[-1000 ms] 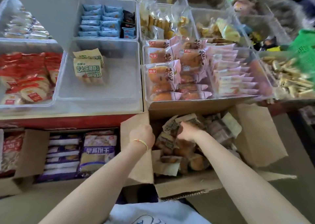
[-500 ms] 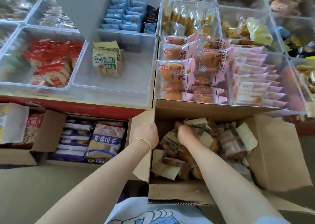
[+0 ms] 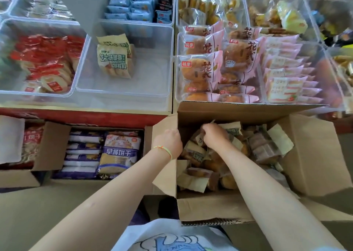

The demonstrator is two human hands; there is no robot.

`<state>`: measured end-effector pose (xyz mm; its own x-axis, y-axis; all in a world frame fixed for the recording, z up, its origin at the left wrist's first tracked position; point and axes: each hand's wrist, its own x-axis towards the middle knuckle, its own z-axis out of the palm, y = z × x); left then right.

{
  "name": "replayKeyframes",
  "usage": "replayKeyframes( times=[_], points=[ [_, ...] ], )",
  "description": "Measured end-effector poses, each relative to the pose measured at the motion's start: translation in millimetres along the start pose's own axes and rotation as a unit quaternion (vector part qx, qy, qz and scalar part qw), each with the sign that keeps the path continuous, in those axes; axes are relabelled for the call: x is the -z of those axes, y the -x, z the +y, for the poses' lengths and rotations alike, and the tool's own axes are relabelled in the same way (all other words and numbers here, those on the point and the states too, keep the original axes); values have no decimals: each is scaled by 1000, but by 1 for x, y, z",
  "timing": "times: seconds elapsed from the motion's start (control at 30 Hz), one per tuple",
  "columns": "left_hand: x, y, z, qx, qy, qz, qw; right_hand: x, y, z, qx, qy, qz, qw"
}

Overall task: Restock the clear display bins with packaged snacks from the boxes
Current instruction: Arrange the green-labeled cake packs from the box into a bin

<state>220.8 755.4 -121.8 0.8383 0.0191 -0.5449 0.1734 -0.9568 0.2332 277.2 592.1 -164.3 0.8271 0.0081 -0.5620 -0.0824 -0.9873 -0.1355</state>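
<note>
An open cardboard box (image 3: 238, 206) at lower right is full of beige-wrapped snack packets (image 3: 193, 180). My left hand (image 3: 169, 142) grips the box's left flap (image 3: 165, 174) at its top edge. My right hand (image 3: 214, 137) is down inside the box, fingers curled round a packet (image 3: 199, 138) near the back wall. Straight above, on the shelf, a clear bin (image 3: 124, 90) holds two beige packets of the same kind (image 3: 113, 61) and is otherwise bare.
Neighbouring clear bins hold red packets (image 3: 45, 59), blue packets (image 3: 131, 4), pink-wrapped buns (image 3: 214, 65) and pink cake packs (image 3: 284, 75). A second open box (image 3: 49, 145) at lower left holds purple biscuit packs (image 3: 118, 153). A red shelf edge (image 3: 86, 117) runs below the bins.
The view has swung left and closer, so the bins sit further right in frame. My right hand has dug a little deeper toward the box's back. My left hand stays on the flap.
</note>
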Motion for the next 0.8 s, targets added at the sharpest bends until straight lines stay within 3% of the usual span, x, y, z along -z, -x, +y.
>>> replayKeyframes(
  times=[0.17, 0.3, 0.37, 0.5, 0.57, 0.7, 0.8],
  points=[
    [29, 6, -22, -51, 222, -118, 967, 65, 73, -13, 66, -89, 68, 992],
    [64, 36, -34, -194, 353, -16, 915, 116, 137, -57, 120, -138, 184, 966],
    [83, 48, -46, -226, 414, 11, 882, 135, 160, -84, 150, -133, 221, 954],
    [122, 62, -85, -258, 540, -75, 797, 161, 178, -139, 212, -200, 242, 926],
    [139, 66, -106, -265, 578, -80, 768, 164, 173, -167, 214, -253, 255, 908],
    [164, 68, -152, -251, 611, -62, 748, 157, 149, -221, 220, -306, 288, 880],
    [171, 59, -191, -235, 633, -51, 736, 146, 130, -256, 248, -192, 297, 902]
  ],
)
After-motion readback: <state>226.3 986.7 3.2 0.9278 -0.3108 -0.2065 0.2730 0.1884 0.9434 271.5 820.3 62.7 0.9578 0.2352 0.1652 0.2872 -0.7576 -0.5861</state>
